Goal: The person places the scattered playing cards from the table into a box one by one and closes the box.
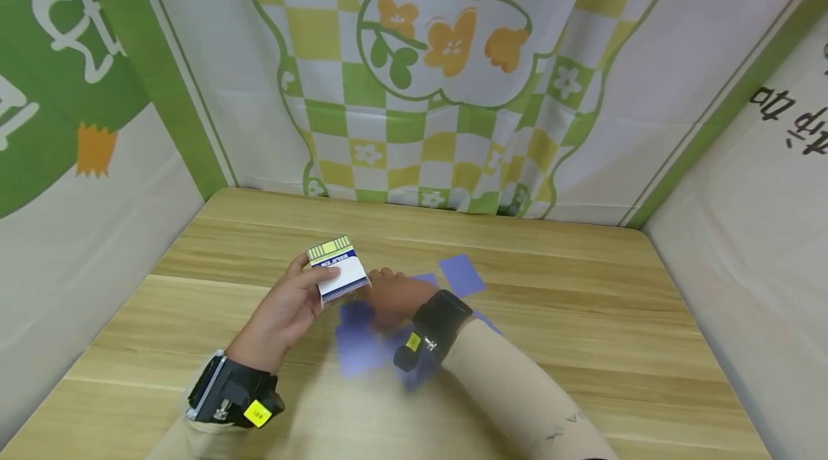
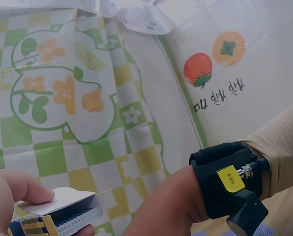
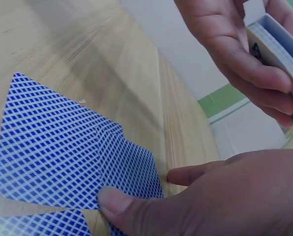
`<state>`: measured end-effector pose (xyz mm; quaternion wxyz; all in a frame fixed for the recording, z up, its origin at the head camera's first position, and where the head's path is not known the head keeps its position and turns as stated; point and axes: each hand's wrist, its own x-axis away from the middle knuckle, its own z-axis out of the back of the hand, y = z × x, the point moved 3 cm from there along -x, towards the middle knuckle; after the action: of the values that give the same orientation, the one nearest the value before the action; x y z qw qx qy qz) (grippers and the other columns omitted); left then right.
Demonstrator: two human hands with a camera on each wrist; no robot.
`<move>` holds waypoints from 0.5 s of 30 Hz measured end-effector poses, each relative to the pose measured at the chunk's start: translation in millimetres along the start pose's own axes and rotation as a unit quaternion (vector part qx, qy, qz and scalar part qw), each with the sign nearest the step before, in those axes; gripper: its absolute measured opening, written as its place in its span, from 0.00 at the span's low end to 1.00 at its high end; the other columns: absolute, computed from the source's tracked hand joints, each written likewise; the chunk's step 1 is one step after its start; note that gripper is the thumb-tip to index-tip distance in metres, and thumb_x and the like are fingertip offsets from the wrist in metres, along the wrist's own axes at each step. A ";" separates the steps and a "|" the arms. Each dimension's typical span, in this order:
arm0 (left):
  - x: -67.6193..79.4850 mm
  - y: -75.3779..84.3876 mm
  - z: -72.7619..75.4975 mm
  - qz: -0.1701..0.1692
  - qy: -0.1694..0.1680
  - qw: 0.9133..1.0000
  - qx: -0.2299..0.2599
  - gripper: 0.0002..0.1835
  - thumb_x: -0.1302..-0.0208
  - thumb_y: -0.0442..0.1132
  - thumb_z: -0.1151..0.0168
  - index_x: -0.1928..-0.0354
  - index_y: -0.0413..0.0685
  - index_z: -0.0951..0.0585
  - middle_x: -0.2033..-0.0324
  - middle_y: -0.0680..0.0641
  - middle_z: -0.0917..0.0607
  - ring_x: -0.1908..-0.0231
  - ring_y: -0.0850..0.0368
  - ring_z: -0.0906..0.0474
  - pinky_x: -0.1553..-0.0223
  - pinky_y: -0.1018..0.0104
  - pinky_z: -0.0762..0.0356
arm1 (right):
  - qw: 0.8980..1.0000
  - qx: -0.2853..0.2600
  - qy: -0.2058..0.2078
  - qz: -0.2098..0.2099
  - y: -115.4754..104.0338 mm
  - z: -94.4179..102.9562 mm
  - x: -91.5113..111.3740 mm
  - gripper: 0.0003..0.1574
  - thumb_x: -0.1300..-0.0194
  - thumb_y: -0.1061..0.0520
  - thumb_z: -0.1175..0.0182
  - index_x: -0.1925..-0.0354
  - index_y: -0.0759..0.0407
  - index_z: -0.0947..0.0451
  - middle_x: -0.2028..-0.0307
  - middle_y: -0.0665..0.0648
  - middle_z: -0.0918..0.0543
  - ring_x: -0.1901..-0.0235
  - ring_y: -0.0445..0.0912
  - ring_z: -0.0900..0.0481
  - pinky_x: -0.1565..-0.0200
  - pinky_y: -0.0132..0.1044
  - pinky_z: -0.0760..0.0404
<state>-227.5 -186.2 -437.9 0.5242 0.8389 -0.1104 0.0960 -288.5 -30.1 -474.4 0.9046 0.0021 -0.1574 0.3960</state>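
My left hand grips a playing card box, with the thumb across its white face. In the left wrist view the flap end of the box is open, and a stack of cards shows inside. Blue lattice-backed playing cards lie on the table, some overlapping. Over them, close to the box, is my right hand, blurred in the head view. Its thumb touches the edge of a card in the right wrist view, with one finger extended apart from it.
A wood-grain table carries several scattered cards, including a separate one beyond the right hand. A checked, flower-printed curtain hangs along the back edge. Printed cloth walls stand left and right. Both wrists wear black camera straps.
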 end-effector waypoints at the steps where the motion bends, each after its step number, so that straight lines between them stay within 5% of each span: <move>1: -0.1 -0.7 -0.1 0.001 0.001 1.000 0.000 0.40 0.30 0.28 0.47 0.25 0.52 0.57 0.47 0.49 0.25 0.54 0.62 0.17 0.52 0.71 0.17 | 1.000 0.000 -0.004 -0.004 1.3 -1.2 0.5 0.52 0.45 0.42 0.24 0.27 0.45 0.35 0.38 0.55 0.24 0.39 0.51 0.28 0.36 0.48 0.25; 5: -0.2 -3.3 -0.4 0.003 0.001 1.000 -0.002 0.41 0.30 0.28 0.47 0.24 0.52 0.57 0.46 0.49 0.24 0.53 0.63 0.17 0.52 0.71 0.17 | 1.000 0.006 -0.017 -0.009 4.2 -3.0 3.1 0.45 0.43 0.41 0.26 0.31 0.44 0.30 0.47 0.53 0.21 0.48 0.49 0.26 0.45 0.45 0.21; 15: -1.1 -4.1 -1.7 0.006 0.005 1.000 -0.010 0.41 0.29 0.29 0.46 0.24 0.53 0.58 0.44 0.48 0.26 0.53 0.63 0.17 0.52 0.73 0.18 | 0.999 0.034 -0.024 0.007 1.9 7.7 12.5 0.41 0.45 0.42 0.25 0.34 0.43 0.26 0.44 0.52 0.28 0.47 0.46 0.32 0.41 0.45 0.26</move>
<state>-227.5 -182.8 -440.9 0.5323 0.8326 -0.1139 0.1019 -284.1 -20.8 -463.8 0.8973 0.0407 -0.1653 0.4073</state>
